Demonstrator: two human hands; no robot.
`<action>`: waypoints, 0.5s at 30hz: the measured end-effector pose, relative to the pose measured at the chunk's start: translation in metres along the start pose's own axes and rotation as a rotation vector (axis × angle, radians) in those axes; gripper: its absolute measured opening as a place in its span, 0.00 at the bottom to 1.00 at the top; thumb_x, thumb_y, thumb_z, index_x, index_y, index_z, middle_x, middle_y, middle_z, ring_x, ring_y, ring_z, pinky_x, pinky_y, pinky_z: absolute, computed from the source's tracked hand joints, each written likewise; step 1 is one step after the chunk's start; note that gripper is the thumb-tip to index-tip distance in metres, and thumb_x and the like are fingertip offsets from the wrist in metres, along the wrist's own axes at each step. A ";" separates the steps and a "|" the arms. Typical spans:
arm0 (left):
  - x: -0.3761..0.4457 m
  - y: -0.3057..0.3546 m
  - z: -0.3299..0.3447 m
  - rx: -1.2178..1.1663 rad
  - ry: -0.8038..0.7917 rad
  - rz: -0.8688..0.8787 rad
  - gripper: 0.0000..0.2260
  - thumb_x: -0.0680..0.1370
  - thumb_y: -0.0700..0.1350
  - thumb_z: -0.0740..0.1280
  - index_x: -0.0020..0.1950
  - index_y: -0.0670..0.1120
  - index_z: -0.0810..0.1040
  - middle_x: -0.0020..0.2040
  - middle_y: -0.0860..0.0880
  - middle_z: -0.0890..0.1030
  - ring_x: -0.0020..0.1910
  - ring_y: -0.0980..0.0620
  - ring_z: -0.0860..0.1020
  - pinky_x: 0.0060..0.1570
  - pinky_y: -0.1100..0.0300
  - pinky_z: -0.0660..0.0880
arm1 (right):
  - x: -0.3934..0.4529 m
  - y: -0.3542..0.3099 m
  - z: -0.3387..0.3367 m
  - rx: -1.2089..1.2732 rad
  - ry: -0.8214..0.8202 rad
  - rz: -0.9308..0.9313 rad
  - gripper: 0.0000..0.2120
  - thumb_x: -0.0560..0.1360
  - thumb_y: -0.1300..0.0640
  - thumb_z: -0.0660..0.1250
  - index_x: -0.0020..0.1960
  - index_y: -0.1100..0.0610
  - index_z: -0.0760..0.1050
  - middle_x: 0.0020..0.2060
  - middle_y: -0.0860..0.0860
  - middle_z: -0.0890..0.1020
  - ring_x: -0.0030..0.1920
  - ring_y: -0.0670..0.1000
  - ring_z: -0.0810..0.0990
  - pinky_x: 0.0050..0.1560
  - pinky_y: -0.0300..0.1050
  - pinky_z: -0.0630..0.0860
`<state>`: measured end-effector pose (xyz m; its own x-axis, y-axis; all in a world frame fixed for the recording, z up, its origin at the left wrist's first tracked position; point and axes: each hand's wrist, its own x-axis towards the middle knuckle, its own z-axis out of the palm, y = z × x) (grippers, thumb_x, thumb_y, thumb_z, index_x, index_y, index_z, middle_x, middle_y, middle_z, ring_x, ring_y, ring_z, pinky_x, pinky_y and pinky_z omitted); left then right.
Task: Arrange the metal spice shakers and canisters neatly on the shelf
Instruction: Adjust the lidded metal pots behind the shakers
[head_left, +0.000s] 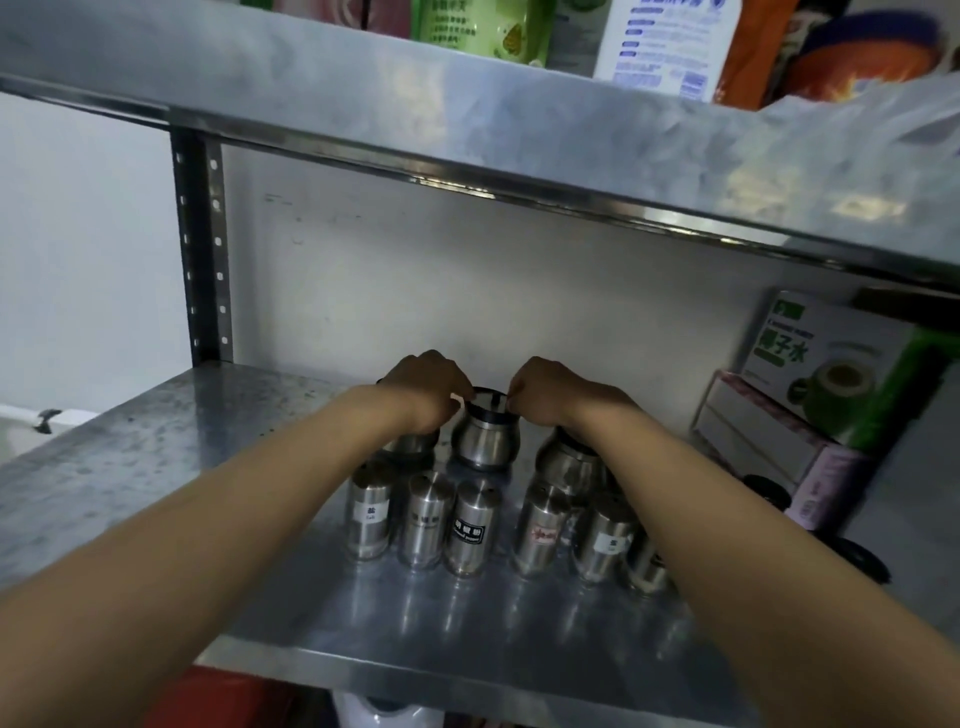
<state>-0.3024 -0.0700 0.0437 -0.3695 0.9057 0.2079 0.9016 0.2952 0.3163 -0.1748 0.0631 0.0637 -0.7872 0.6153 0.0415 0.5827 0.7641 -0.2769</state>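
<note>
On the steel shelf (156, 467) stands a front row of several labelled metal spice shakers (470, 527). Behind them sit three round-bellied metal canisters. The middle canister (483, 441) has a dark rim, and both hands pinch it: my left hand (431, 392) at its left edge, my right hand (550, 392) at its right edge. The left canister (413, 447) is mostly hidden under my left wrist. The right canister (569, 462) lies partly under my right forearm.
A green and white carton (831, 374) and a pale box (769, 441) stand at the shelf's right end, with dark round lids (857, 561) in front of them. An upper shelf (467, 119) with bags and bottles overhangs closely. A slotted upright post (202, 249) stands at back left.
</note>
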 end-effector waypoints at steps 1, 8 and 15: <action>0.000 -0.001 0.000 -0.012 -0.015 -0.006 0.16 0.79 0.43 0.61 0.65 0.56 0.76 0.68 0.47 0.69 0.67 0.46 0.70 0.67 0.55 0.68 | -0.002 -0.001 -0.002 -0.015 -0.007 0.004 0.07 0.76 0.59 0.66 0.46 0.64 0.79 0.45 0.56 0.81 0.47 0.55 0.79 0.40 0.41 0.72; 0.001 0.004 -0.002 -0.019 -0.089 -0.016 0.18 0.80 0.42 0.59 0.69 0.54 0.71 0.73 0.48 0.66 0.72 0.47 0.65 0.70 0.55 0.64 | -0.014 -0.005 -0.008 -0.011 -0.002 -0.008 0.11 0.77 0.61 0.66 0.53 0.68 0.81 0.50 0.59 0.83 0.52 0.57 0.81 0.48 0.47 0.76; 0.000 0.000 -0.004 -0.050 -0.086 -0.023 0.18 0.80 0.41 0.57 0.68 0.55 0.72 0.73 0.47 0.65 0.72 0.48 0.64 0.68 0.58 0.64 | -0.006 -0.010 -0.003 -0.027 0.037 0.025 0.10 0.74 0.61 0.68 0.51 0.67 0.80 0.49 0.61 0.83 0.48 0.58 0.82 0.42 0.46 0.75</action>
<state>-0.3030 -0.0716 0.0473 -0.3676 0.9222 0.1200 0.8799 0.3030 0.3661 -0.1749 0.0521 0.0693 -0.7644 0.6409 0.0709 0.6078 0.7529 -0.2523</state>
